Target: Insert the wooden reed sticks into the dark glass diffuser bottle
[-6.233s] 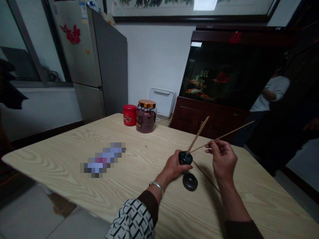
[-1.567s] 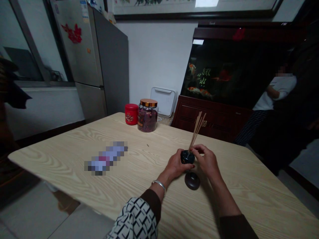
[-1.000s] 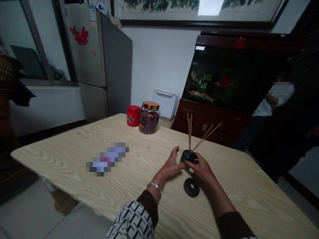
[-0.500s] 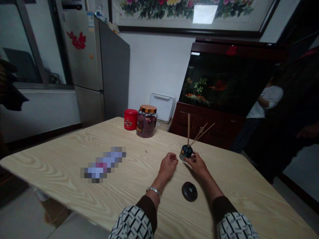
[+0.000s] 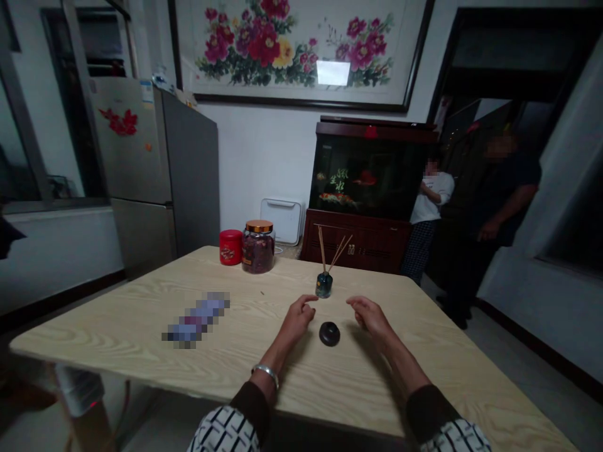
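Observation:
A small dark glass reed diffuser [image 5: 324, 286] stands upright on the table, several thin sticks fanning out of its neck. Just in front of it and to the left is my left hand [image 5: 298, 318], fingers loosely bent, holding nothing; its index fingertip is close to the bottle's base, and I cannot tell whether they touch. My right hand [image 5: 372, 317] hovers over the table to the right, apart from the bottle, with its fingers stretched inward and nothing in them. Between my two wrists lies a dark round ring-shaped piece [image 5: 330, 334] with a central hole.
At the table's [image 5: 254, 326] far edge stand a red canister [image 5: 230, 247] and a copper-lidded jar [image 5: 258, 248]. A blurred-out flat item [image 5: 195, 320] lies at the left. Beyond are a fridge [image 5: 134, 169], an aquarium [image 5: 367, 179] and two people at the right.
My right hand has let go of the diffuser and moved away to the right. The bottle now stands by itself. The view has tilted up and turned right.

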Tool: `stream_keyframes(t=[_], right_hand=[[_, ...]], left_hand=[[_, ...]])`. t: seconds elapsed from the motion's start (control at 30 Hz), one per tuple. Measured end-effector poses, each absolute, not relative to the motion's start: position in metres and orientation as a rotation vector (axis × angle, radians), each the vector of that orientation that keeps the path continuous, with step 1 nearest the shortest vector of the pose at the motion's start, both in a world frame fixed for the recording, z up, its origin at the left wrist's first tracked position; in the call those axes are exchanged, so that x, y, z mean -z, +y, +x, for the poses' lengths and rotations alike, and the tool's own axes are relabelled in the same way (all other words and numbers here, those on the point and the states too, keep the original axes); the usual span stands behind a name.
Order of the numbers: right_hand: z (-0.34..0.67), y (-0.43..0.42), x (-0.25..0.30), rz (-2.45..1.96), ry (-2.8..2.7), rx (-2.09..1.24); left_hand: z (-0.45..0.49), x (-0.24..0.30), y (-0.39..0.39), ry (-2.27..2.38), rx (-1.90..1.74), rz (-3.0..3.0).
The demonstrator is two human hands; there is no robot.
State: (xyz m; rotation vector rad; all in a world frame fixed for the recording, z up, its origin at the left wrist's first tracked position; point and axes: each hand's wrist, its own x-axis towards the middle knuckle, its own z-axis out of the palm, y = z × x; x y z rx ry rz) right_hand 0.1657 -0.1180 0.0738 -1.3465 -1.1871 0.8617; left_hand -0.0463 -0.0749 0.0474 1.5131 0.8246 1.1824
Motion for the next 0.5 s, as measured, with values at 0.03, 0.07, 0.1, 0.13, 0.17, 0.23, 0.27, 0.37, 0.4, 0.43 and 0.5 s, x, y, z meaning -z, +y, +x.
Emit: stream_keyframes(t=[0.03, 0.07, 0.1, 0.13, 0.17, 0.23, 0.27, 0.37, 0.4, 0.43, 0.5], right_hand=[[0.164, -0.126, -0.093, -1.293, -1.194, -0.901], [0.161, -0.134, -0.113, -1.188, -1.212, -0.962], [0.158, -0.143, -0.135, -1.071, -1.229, -1.005], [0.155, -0.152, -0.158, -0.964, -1.255, -1.036], [0.152, -0.16, -0.18, -0.861, -1.277, -1.048], [0.146, -0.176, -0.22, -0.689, -1.335, -1.061], [0.144, -0.183, -0.237, -0.617, -1.357, -1.052], [0.139, -0.199, -0.27, -0.458, -1.39, -1.026], [0.138, -0.202, -0.275, -0.419, -1.388, -1.027], [0.136, -0.204, -0.275, -0.386, -1.379, -1.033], [0.134, -0.207, -0.267, -0.334, -1.348, -1.064]], left_hand=[[-0.049, -0.069, -0.082, 0.732, -1.171, 1.476], [-0.051, -0.093, -0.09, 0.634, -1.17, 1.437], [-0.053, -0.118, -0.098, 0.53, -1.168, 1.407], [-0.056, -0.143, -0.106, 0.415, -1.173, 1.379], [-0.058, -0.167, -0.114, 0.305, -1.18, 1.354], [-0.064, -0.209, -0.128, 0.108, -1.187, 1.313], [-0.066, -0.227, -0.135, 0.028, -1.167, 1.302], [-0.073, -0.257, -0.151, -0.156, -1.136, 1.252], [-0.075, -0.261, -0.155, -0.198, -1.134, 1.231], [-0.076, -0.26, -0.158, -0.23, -1.132, 1.212], [-0.076, -0.251, -0.16, -0.274, -1.124, 1.177]])
